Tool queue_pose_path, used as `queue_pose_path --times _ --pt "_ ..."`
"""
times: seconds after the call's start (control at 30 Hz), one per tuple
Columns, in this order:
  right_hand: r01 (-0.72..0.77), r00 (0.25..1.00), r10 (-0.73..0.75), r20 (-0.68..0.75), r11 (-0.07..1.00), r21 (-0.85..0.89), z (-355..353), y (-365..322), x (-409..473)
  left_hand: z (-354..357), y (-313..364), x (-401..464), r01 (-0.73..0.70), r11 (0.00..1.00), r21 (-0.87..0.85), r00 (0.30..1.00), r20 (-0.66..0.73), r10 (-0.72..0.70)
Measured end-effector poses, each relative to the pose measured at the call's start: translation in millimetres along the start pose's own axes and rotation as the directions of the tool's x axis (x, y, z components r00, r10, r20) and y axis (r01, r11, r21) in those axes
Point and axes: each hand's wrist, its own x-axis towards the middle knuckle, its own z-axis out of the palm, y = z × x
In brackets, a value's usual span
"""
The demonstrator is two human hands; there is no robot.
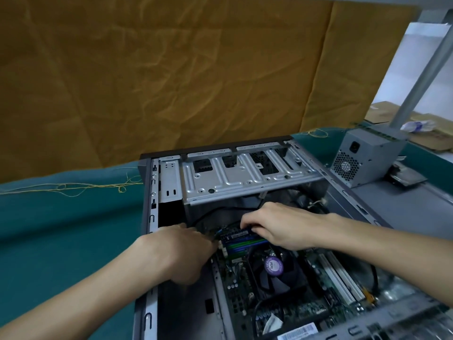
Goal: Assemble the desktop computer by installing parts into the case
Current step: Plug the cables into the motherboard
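An open grey computer case (pixel 149 192) lies on its side on a teal cloth. Inside it is a green motherboard (pixel 289 312) with a black CPU fan (pixel 274 268) bearing a purple sticker. A memory stick (pixel 235 234) stands on edge over the blue and green slots above the fan. My right hand (pixel 277 229) curls over the stick's right end, fingers on its top edge. My left hand (pixel 181 249) reaches in from the left, with its fingertips at the stick's left end, partly hidden. A silver drive cage (pixel 245 175) spans the case's far side.
A grey power supply (pixel 365 158) stands on the table to the right of the case, with a dark flat part (pixel 407 177) beside it. A brown cloth (pixel 171 77) hangs behind. White expansion slots (pixel 340 278) and black cables lie inside the case. Loose yellow threads (pixel 73 187) trail across the teal cloth.
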Motion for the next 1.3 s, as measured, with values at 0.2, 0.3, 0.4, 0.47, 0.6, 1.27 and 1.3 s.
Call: queue_pose_path --times 0.2,0.3,0.4,0.47,0.6,1.27,1.3 --pt "0.008 1.0 -0.009 0.014 0.999 0.038 2.2 3.0 5.1 0.6 1.2 0.4 0.0 1.0 0.021 1.0 0.01 0.0" --pt "-0.017 0.999 0.013 0.052 0.997 0.073 3.1 6.0 9.9 2.8 0.4 1.1 0.006 1.0 0.008 1.0 -0.005 -0.006" --pt "-0.026 0.998 0.022 0.054 0.997 0.077 2.5 7.2 13.9 2.1 1.0 3.3 0.018 0.999 -0.031 0.998 -0.067 -0.02" --pt "-0.017 0.999 0.013 0.051 0.996 0.082 2.0 6.7 16.5 0.8 3.0 4.5 0.015 0.998 -0.054 0.992 -0.121 -0.021" --pt "-0.006 0.998 0.002 0.061 0.997 0.075 -1.9 7.8 22.1 1.3 2.7 4.0 -0.026 0.998 -0.052 0.988 -0.152 0.018" --pt "0.074 0.99 -0.042 0.132 0.966 -0.246 -6.6 -7.4 21.2 -22.2 17.2 9.9 0.091 0.899 -0.429 0.994 0.088 -0.059" --pt "0.083 0.989 -0.048 0.14 0.962 -0.262 -6.8 -9.5 21.5 -22.8 16.5 12.1 0.117 0.842 -0.526 0.992 0.099 -0.076"
